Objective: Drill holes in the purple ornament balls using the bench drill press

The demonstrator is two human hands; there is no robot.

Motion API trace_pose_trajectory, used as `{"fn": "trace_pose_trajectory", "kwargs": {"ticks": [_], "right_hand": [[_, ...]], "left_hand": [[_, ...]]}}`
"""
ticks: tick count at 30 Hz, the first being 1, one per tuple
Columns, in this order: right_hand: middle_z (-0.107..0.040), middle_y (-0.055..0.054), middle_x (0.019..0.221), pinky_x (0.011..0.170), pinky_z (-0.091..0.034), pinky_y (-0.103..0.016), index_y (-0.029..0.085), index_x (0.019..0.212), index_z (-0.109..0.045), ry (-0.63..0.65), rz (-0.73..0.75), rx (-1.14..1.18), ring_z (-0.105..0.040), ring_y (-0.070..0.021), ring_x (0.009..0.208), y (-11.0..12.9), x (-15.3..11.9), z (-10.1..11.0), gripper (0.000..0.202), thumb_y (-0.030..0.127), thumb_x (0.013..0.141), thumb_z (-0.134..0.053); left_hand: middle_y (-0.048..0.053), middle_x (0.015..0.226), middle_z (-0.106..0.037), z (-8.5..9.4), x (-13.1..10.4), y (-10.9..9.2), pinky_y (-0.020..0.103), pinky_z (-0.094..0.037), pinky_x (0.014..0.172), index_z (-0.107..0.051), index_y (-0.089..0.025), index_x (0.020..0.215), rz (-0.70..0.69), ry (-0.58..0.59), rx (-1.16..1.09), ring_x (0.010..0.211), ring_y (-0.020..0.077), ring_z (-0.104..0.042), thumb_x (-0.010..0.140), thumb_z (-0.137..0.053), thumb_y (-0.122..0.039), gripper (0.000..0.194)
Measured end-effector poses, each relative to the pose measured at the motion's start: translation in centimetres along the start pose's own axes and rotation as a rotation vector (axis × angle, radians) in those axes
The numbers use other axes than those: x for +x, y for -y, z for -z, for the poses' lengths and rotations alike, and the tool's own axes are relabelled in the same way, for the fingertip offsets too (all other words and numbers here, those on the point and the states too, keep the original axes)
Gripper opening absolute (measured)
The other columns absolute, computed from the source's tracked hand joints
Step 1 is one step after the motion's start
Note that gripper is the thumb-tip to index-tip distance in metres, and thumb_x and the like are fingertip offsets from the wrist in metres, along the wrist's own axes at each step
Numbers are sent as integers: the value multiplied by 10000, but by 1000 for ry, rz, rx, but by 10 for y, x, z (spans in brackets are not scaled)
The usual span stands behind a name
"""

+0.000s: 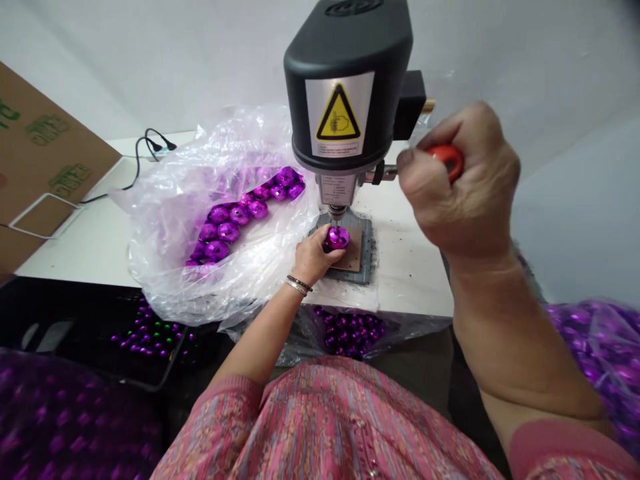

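A shiny purple faceted ball [338, 238] sits on a small brown board [354, 257] on the drill press base [367, 267]. Thumb and fingers of my left hand [315, 255] are closed on its left side. Directly above, the drill bit and chuck [338, 212] come down to the ball's top; how deep the bit reaches, I cannot tell. My right hand [460, 180] is wrapped round the red-knobbed feed lever [447, 160] at the right of the black drill press [350, 73].
Left of the press, a clear plastic bag [165, 220] lies open with several purple balls [239, 215]. A cardboard box [45, 147] and black cable [133, 175] are further left. More purple balls [350, 332] hang in plastic below the table edge; another bagful [600, 353] stands right.
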State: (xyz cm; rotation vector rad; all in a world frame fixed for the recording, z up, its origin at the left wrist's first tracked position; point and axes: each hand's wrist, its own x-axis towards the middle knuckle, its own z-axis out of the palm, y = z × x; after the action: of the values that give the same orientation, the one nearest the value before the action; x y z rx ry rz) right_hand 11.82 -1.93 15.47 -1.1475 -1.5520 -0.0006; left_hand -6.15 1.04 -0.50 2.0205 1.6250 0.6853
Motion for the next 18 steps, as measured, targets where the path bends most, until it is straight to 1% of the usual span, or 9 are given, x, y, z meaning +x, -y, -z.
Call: {"fn": "trace_pose_trajectory", "kwargs": {"ticks": [3,7,10,13,18], "right_hand": [[-398,46,648,599,-350,-188,171,752,-445,-13,129,-68,-347,-17,584,-4,-17,0,174,285,844,-540],[-446,32,650,593,-385,-216,191,780,-474,-35,197,-170,-414,-45,586,-12,-30,-3,146,298,861,-532],[-512,24,684,600,-412,-226,200,826,-497,-60,290,-267,-480,-61,614,-19,-39,-5,131,318,877,-525],[-556,21,719,588,-414,-229,199,873,-510,-112,372,-344,-510,-67,627,-23,-47,-8,102,299,878,-533],[-575,4,747,602,-417,-236,194,913,-500,-168,431,-331,-525,-84,658,-27,-56,-16,89,220,855,-562]], "left_hand": [[69,1386,-656,-1,0,3,377,-469,1108,-583,-200,1372,-12,-1,-47,1254,254,-628,764,-776,-277,643],[81,1387,-653,-1,0,4,378,-478,1091,-583,-188,1374,-17,-2,-64,1243,263,-632,765,-773,-281,645],[81,1386,-653,-1,0,4,381,-482,1083,-592,-199,1367,-30,-5,-53,1244,270,-630,767,-773,-286,633],[90,1400,-642,-2,-1,5,392,-472,1097,-598,-194,1361,-37,-7,-47,1253,277,-624,773,-771,-293,621],[87,1416,-630,-1,-2,4,380,-464,1108,-592,-197,1370,-28,-7,-49,1264,268,-618,778,-771,-292,626]]}}
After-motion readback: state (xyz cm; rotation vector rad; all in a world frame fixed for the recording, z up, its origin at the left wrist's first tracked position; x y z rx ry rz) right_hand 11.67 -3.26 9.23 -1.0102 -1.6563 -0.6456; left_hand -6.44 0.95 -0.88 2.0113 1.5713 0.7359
